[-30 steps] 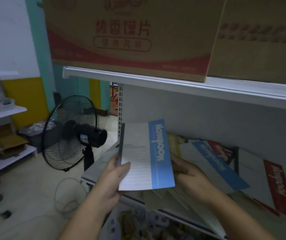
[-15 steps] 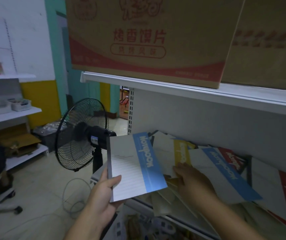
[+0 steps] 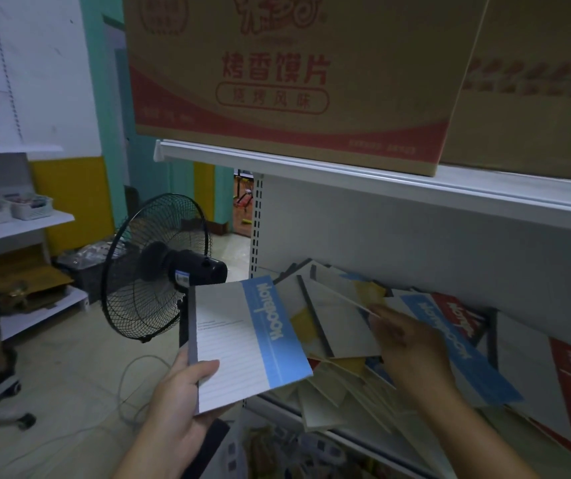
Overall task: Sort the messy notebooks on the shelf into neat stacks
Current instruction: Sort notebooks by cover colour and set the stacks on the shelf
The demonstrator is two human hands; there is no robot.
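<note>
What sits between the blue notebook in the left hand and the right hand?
In the head view, a white notebook with a dark spine and a yellow-marked notebook beneath it, tilted in the pile.

A small shop: slotted metal shelving (image 3: 381, 188) stocked with notebooks (image 3: 450, 340), snack cartons (image 3: 294, 70) overhead, more shelves (image 3: 18, 223) beyond.

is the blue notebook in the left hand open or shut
Shut. The blue notebook shows only its front cover, blue strip and lined panel, with its page edges flush; the left hand grips its lower corner.
</note>
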